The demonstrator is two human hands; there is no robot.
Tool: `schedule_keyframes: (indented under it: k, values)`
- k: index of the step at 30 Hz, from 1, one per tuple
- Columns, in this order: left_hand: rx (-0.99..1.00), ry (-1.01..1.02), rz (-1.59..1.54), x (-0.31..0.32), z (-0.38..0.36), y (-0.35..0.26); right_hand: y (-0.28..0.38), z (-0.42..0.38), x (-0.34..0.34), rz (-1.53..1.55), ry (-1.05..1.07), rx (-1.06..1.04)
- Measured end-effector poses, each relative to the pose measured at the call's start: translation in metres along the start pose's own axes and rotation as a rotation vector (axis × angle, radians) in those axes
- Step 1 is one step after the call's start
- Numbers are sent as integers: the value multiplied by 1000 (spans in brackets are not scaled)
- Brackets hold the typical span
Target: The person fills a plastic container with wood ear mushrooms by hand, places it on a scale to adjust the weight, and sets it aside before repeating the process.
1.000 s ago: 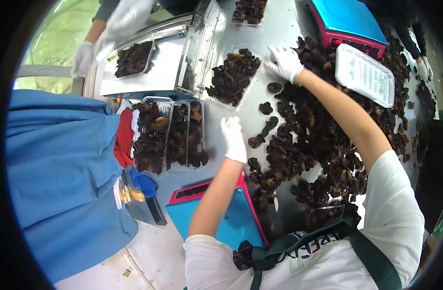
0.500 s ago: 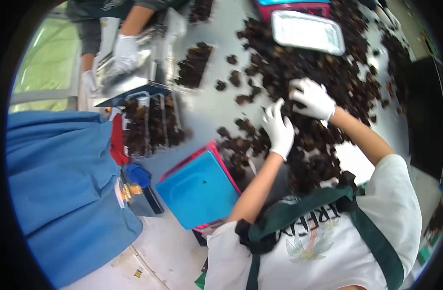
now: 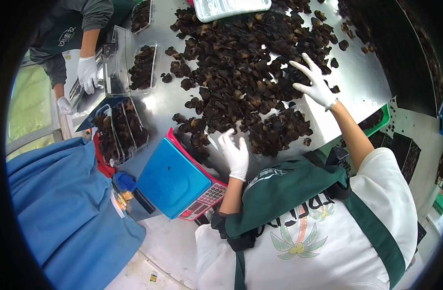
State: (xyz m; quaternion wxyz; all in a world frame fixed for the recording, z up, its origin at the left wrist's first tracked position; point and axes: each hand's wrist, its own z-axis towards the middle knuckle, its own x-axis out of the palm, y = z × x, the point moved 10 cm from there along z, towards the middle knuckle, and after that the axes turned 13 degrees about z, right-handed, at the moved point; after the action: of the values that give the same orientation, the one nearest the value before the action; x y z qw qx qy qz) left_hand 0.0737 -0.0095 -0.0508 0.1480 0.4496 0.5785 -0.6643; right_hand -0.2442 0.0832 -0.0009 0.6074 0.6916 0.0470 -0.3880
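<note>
Both gloved hands are open, the left hand [image 3: 236, 154] at the mushroom pile's [image 3: 245, 63] near edge beside the scale [image 3: 170, 179], the right hand [image 3: 314, 83] spread on the pile near bare table [image 3: 361, 77].

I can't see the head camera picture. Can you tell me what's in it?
A person's two white-gloved hands work at a big pile of dark dried mushrooms on a shiny metal table. The right hand rests spread on the pile; the left hand hovers beside a blue scale.
</note>
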Motion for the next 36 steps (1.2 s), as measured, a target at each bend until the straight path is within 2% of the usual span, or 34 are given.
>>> schedule_keyframes:
  k: [1,3,5,6,7,8,12,14,15,16,17,19,23,29,33,34,36]
  values:
    - [-71,40,-19,6,-12,8,4,-13,-11,-123,-104,-47]
    - [-228,162,-177,27,-33,29,-43,-57,-19,103,-203,246]
    - [-304,309,-329,51,-45,40,-81,-104,6,280,-143,440]
    - [-343,382,-408,60,-50,41,-86,-119,25,263,-22,468]
    - [-315,356,-391,56,-49,38,-94,-136,48,248,98,499]
    - [-286,332,-373,51,-47,33,-96,-145,60,303,16,278]
    - [-259,235,-447,11,-29,16,-47,-119,42,532,14,483]
    - [-218,191,-426,-22,-15,-4,-27,-94,34,502,61,429]
    - [-230,191,-517,-26,-10,-5,-23,-84,35,487,88,404]
    - [-226,182,-526,-23,-3,3,-14,-69,36,530,56,212]
    - [-220,169,-537,-22,2,9,-15,-58,40,450,57,224]
    - [-223,125,-541,-33,7,14,-5,-41,45,504,24,239]
    - [-254,-5,-545,-82,5,13,40,-10,55,583,47,101]
    - [-362,-66,-577,-126,-7,58,89,19,106,572,126,30]
    - [-470,-204,-480,-180,-37,91,140,25,156,619,293,29]
    - [-522,-225,-468,-191,-46,103,147,26,176,634,331,-36]
    - [-639,-232,-458,-203,-66,140,163,20,214,637,440,20]
